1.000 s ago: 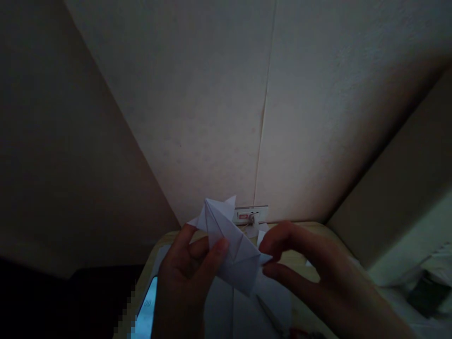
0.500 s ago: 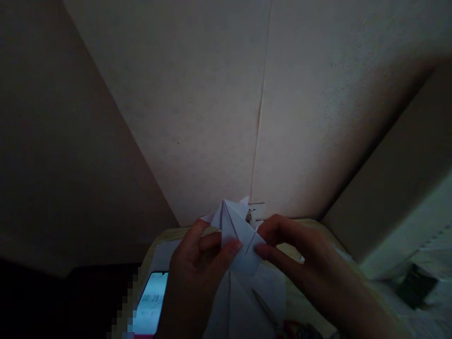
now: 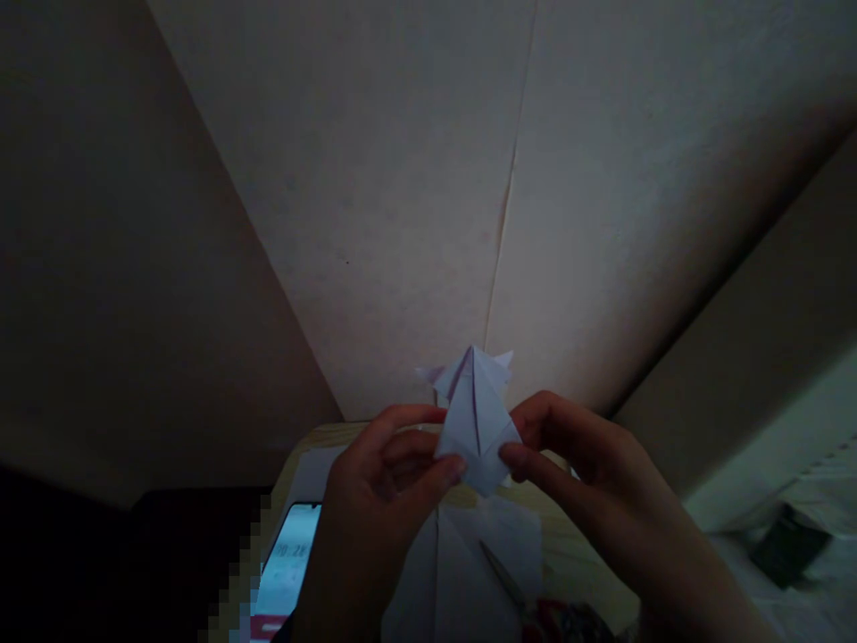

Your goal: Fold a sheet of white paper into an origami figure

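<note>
A small folded white paper figure (image 3: 477, 418) with pointed flaps at its top is held upright in front of me, above a small wooden table (image 3: 582, 558). My left hand (image 3: 385, 491) pinches its lower left edge between thumb and fingers. My right hand (image 3: 576, 464) pinches its lower right edge the same way. Both hands are closed on the paper. The room is dim.
White paper sheets (image 3: 461, 572) lie on the table under my hands. A lit phone (image 3: 285, 563) rests at the table's left edge. Scissors with red handles (image 3: 536, 603) lie near the front. A wall rises behind; bedding and a dark object (image 3: 783, 545) lie at right.
The folded paper has been turned from a slant to upright and raised a little. Both hands moved up and closer together around its lower part.
</note>
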Motion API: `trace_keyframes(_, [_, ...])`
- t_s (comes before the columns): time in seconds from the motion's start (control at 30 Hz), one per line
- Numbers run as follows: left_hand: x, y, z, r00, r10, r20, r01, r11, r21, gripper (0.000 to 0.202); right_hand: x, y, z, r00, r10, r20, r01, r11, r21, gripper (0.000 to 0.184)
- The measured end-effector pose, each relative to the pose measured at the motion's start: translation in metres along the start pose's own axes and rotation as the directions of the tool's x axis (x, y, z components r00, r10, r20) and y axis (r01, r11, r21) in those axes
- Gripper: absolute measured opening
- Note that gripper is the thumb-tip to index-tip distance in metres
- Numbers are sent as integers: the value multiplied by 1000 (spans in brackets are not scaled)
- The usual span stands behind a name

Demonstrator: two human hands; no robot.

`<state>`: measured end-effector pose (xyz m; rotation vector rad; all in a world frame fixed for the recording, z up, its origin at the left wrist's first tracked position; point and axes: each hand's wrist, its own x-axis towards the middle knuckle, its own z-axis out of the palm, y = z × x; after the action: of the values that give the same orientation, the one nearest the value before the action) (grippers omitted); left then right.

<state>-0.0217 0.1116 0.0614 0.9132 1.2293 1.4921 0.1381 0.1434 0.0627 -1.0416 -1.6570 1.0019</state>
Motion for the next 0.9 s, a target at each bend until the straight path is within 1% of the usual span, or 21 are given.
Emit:
trace_keyframes(0.1, [0,-1,0,997,68,-34,-65,995,78,16,0,-2,0,1000,-3,19,4,999,-35,11])
trace_keyframes(0.2, [-1,-1,-2,993,116,-19,-111,981,158,11,0,-5,1,998,-12,65,17,997,-75,6])
trace_keyframes(0.3, [-1,-1,-5,992,126,5,-124,970,210,8,0,-6,1,993,-16,115,32,990,-139,6])
trace_keyframes(0.4, [-3,0,-5,991,133,-14,-127,965,231,9,0,-6,1,992,-5,125,26,985,-170,9])
trace_keyframes(0.53, [-4,1,-1,987,150,-50,-138,973,183,14,-1,-5,4,997,-34,76,46,985,-165,10])
trace_keyframes(0.67, [-2,-1,1,986,157,-63,-149,982,116,17,-2,-8,6,997,-60,42,67,982,-177,10])
trace_keyframes(0.8, [-2,-3,0,988,134,-74,-130,990,58,19,-2,-11,5,997,-59,55,69,977,-200,10])
trace_keyframes(0.9, [-2,-3,1,990,126,-59,-124,991,46,18,-2,-10,4,997,-42,65,54,978,-199,12])
